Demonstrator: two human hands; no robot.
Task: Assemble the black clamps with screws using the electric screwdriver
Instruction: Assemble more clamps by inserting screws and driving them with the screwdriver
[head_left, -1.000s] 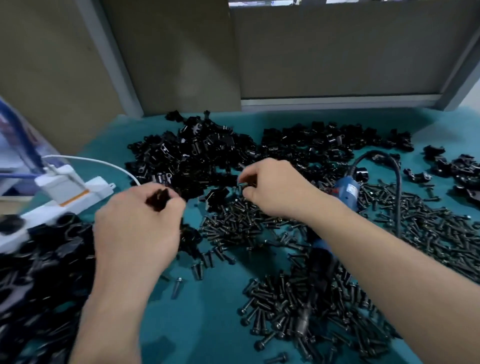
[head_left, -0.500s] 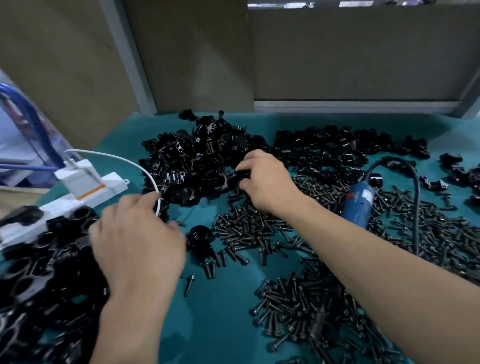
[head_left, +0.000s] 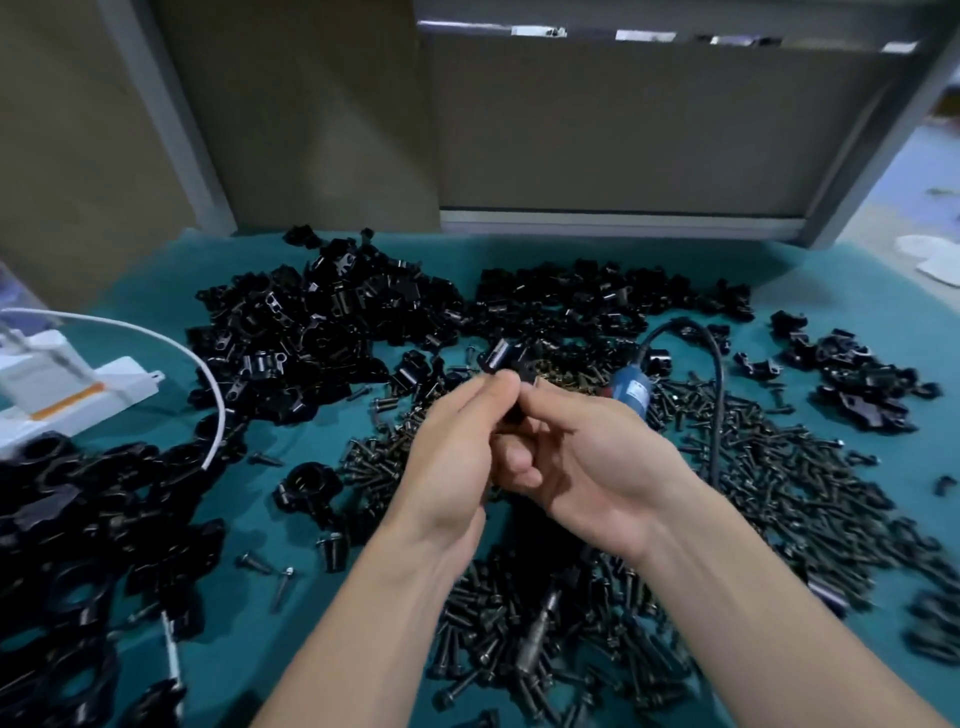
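Left hand (head_left: 457, 457) and right hand (head_left: 587, 462) are both pinching one black clamp (head_left: 506, 361) between them, with the electric screwdriver (head_left: 630, 391) lying at their 2 o'clock.

The lower part of the black clamp (head_left: 505, 359) was hidden behind the fingers of the left hand (head_left: 457, 452) and the right hand (head_left: 592, 467), so it could not be told if a screw sat in it. The right hand and its forearm covered the middle of the electric screwdriver (head_left: 630, 391). The white power strip (head_left: 62, 395) was blurred and cut off by the left edge. The screws (head_left: 924, 618) near the right edge were smeared.
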